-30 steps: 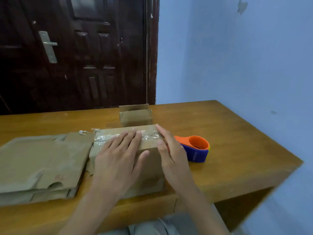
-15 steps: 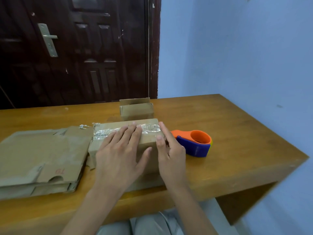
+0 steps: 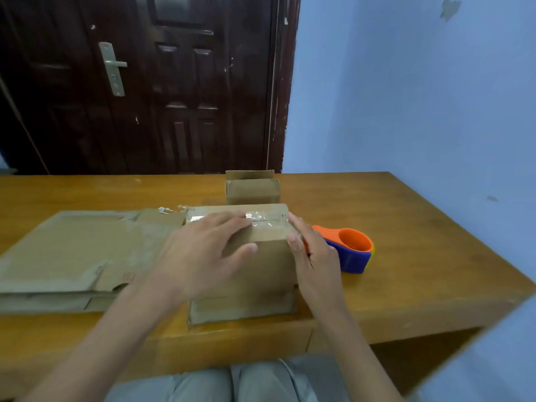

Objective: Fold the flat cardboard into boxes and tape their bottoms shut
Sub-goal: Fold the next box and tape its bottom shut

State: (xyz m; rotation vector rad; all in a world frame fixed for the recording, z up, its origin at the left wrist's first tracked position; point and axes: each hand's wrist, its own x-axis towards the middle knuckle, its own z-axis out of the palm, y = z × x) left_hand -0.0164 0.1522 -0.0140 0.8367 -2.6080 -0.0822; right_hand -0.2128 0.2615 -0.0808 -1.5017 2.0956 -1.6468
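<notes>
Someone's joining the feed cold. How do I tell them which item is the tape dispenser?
Start at the wooden table by the blue wall. Right of the taped box under both hands lies the tape dispenser. It alone is bright orange and blue plastic; everything else is brown cardboard.

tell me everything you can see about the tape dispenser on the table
The tape dispenser looks like smooth plastic: an orange top with a round hollow and a tapering orange arm, a blue lower body, and a sliver of yellow at its right edge. It lies on the wooden table, just right of the taped cardboard box. The right hand covers the arm's tip; whether it touches is unclear. No tape roll shows.
</notes>
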